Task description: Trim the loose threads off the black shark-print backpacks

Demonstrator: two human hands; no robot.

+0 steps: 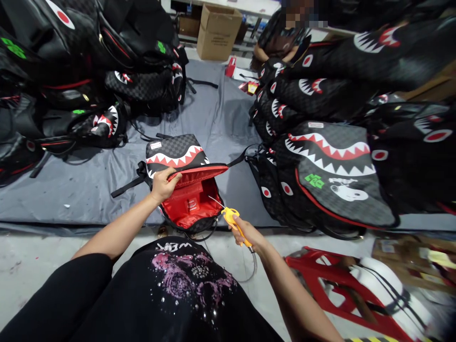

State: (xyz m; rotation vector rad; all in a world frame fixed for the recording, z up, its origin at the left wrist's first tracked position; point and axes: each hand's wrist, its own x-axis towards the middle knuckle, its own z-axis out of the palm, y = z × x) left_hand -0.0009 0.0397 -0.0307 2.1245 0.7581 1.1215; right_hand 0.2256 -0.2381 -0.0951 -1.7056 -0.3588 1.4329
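Note:
A black checkered backpack (pixel 171 149) with a red-and-white shark-mouth print lies unzipped before me, its red lining (pixel 181 204) showing. My left hand (pixel 164 184) grips the edge of its raised front flap, fingers curled over the red inner side. In my right hand (pixel 245 232) is a yellow air blow gun (pixel 233 219), held by its handle. The gun's thin metal nozzle points into the bag's opening. From the handle's end a clear hose (pixel 253 266) curves down. Where my index finger sits on the trigger is hard to make out.
Shark-print backpacks are piled at the left (pixel 142 85) and right (pixel 331 166) of the grey-covered table (pixel 235 128). Across it, a person (pixel 281 40) stands near a cardboard box (pixel 218 33). A red plastic stool (pixel 331 280) stands at lower right.

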